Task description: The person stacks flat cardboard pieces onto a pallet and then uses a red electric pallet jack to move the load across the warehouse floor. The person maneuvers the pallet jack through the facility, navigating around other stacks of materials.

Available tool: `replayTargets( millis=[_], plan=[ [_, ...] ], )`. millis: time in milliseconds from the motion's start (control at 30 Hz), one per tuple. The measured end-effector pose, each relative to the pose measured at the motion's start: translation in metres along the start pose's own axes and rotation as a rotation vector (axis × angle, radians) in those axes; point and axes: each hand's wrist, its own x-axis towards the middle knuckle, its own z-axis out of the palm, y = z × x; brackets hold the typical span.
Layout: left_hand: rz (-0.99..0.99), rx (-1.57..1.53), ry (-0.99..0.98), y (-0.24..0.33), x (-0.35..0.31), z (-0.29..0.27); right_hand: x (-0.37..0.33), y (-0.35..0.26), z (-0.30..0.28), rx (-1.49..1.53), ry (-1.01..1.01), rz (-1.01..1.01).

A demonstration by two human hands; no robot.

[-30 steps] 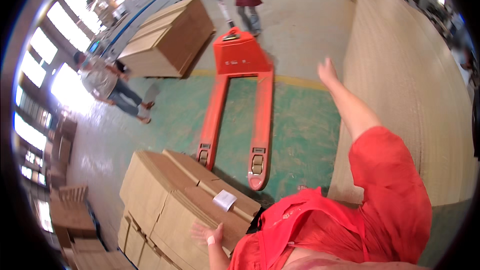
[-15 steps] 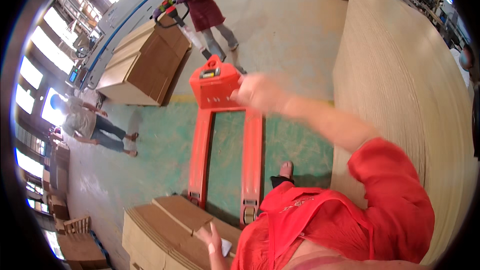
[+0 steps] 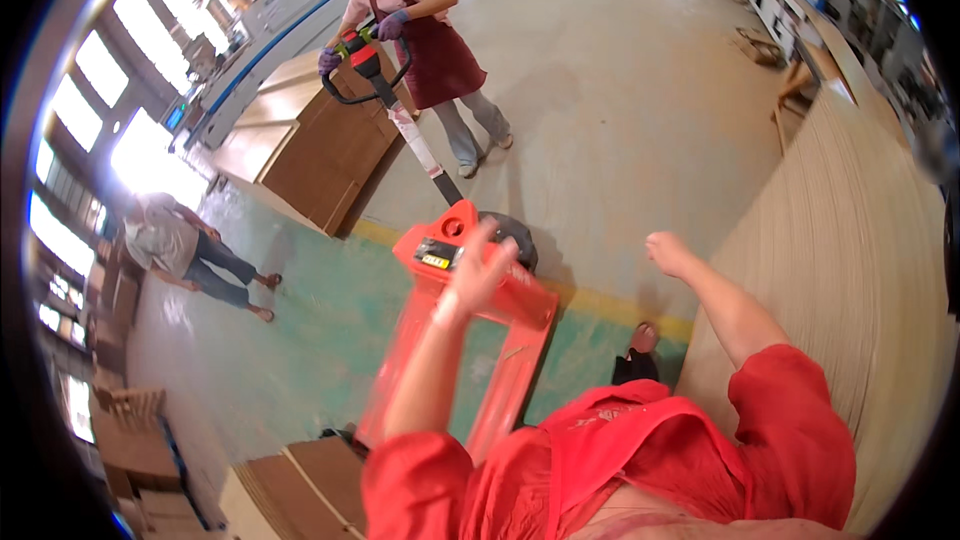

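A red pallet truck (image 3: 430,225) stands at the far edge of the green floor (image 3: 305,325), by its yellow border line (image 3: 590,305). It lies ahead of the wearer and mostly to the left. Its long axis runs away from the wearer, the twin forks pointing back toward the near edge, the steering handle (image 3: 405,130) leaning far and left. A co-worker (image 3: 435,55) in a maroon apron grips that handle with gloved hands.

The wearer's left hand (image 3: 475,275) is nearer: empty, fingers spread, over the truck's body; whether it touches cannot be told. The right hand (image 3: 672,253) hangs well apart to the truck's right, fingers loosely curled, nothing visible in it, near the edge of a tall board stack (image 3: 830,270). Flat brown cartons (image 3: 270,490) sit at the near left.
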Motion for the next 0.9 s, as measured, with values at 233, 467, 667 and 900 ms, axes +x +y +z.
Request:
replayTargets(
  millis=[233,467,667,900],
  plan=[
    [-0.238,0.400,0.438,-0.060,0.272,-0.042,0.132,0.067,-0.111,0.213,-0.418,0.171],
    [-0.216,0.709,0.527,-0.079,0.483,-0.024,0.319,0.032,-0.196,-0.254,-0.471,-0.341],
    [-0.223,0.665,0.647,-0.136,0.651,-0.055,0.530,-0.066,-0.299,0.447,-0.344,-0.712],
    [-0.302,0.364,0.757,-0.204,0.774,-0.069,0.712,-0.048,-0.313,-0.067,-0.859,-0.981]
  ],
)
